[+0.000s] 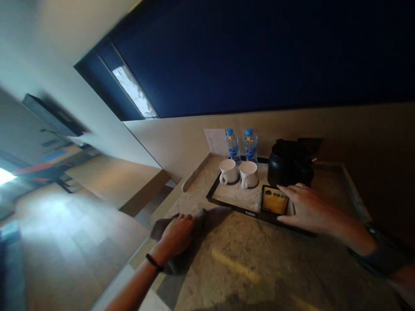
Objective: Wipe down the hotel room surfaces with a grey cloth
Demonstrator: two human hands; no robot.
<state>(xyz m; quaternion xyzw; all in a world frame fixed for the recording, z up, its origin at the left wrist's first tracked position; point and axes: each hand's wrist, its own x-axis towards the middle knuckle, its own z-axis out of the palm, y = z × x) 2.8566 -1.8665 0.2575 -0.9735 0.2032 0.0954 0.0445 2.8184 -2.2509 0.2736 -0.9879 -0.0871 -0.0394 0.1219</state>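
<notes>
— What do you see from the head camera?

— My left hand (177, 233) lies flat on a dark cloth (207, 218), palm down, fingers loosely curved over it, pressing it onto the marble counter (246, 268) near the counter's left edge. It isn't clenched; it covers the cloth rather than pinching it. There's a dark band on that wrist.

— And the right one?

— My right hand (306, 207) is spread open, fingers extended, resting on the near right corner of a black tray (227, 204). The fingertips touch a small box (275, 201) with a yellow label that sits in that corner. I can't tell whether I'm gripping the tray rim or only leaning on it.

— What else is on the tray?

— Two white mugs (240, 172) side by side at the back left, handles turned towards me. Just behind them, two water bottles (241, 146) with blue caps stand upright against the wall. A black kettle (288, 166) stands at the back right, just beyond my right fingers.

— Where's the cloth against the tray?

— Its far end reaches up to the tray's near left edge, touching or nearly so.

— Anything further off?

— A sheet of paper (216, 141) leans on the wall behind the bottles. Above is a dark blue panel (259, 52). To the left the floor is blurred.
</notes>
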